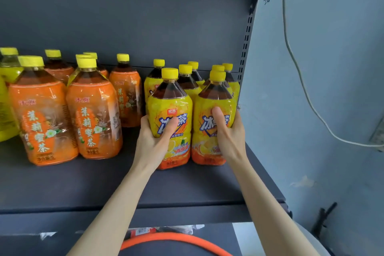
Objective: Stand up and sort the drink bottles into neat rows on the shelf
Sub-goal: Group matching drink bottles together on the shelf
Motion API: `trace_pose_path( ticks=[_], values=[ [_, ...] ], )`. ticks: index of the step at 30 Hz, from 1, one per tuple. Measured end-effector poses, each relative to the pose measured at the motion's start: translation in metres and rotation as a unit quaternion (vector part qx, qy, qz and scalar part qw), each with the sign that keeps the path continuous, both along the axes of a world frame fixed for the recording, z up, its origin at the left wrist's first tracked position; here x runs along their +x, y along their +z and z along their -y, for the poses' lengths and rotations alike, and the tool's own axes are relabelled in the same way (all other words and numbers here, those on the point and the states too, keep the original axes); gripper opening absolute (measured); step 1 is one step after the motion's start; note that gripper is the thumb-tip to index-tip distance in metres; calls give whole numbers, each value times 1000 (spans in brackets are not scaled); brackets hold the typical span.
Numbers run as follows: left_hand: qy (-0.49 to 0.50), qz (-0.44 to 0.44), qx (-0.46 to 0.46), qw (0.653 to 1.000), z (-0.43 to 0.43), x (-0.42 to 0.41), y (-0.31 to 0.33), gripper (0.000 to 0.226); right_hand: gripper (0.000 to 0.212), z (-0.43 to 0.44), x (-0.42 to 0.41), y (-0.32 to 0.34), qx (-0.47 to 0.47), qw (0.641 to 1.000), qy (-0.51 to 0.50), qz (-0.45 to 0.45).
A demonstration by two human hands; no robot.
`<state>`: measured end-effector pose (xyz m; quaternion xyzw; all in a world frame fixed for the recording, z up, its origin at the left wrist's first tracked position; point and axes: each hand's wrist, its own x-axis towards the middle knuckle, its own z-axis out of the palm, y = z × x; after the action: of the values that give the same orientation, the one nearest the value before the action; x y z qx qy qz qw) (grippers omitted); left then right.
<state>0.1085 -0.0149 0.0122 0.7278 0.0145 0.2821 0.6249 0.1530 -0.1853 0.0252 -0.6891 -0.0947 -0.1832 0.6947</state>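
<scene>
Two yellow iced-tea bottles (173, 122), upright at shelf (83, 183) right end, front of row; left hand (154, 141) grips one, right hand (227, 133) other. Step: aligning front pair. Next: square with orange bottles (68, 118).

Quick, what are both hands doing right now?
Left hand: grips the front-left yellow-label bottle.
Right hand: grips the front-right yellow-label bottle.

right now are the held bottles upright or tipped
Upright: left bottle and right bottle stand base-down on the shelf, caps up, left hand and right hand gripping them.
</scene>
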Motion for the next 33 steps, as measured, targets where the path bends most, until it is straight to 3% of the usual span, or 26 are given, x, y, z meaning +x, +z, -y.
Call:
trace_pose_path(
  ticks=[4,7,10,16,19,23,27,30,33],
  values=[
    [29,-53,91,994,-11,15,2,75,69,-7,5,3,-13,1000,-20,-4],
    [2,-46,77,996,-14,19,5,83,65,-9,4,4,-25,999,-42,-4],
    [4,-35,68,997,-14,17,8,81,70,-10,3,4,-58,996,-71,-6],
    [28,-36,139,989,-4,3,8,82,74,-6,0,6,-121,986,-114,-29],
    [9,-52,155,986,-4,-3,7,81,72,-3,-5,10,-132,986,-95,-38],
    [60,-73,254,963,-11,-13,10,67,80,-1,-21,15,-164,981,-105,7],
    [127,-30,268,955,-15,-34,12,43,67,4,-47,15,-205,965,-130,99],
    [153,27,261,953,-20,-53,13,21,39,1,-64,17,-176,964,-124,153],
    [166,57,232,957,-33,-71,15,14,13,-12,-76,20,-142,972,-89,163]
  ],
)
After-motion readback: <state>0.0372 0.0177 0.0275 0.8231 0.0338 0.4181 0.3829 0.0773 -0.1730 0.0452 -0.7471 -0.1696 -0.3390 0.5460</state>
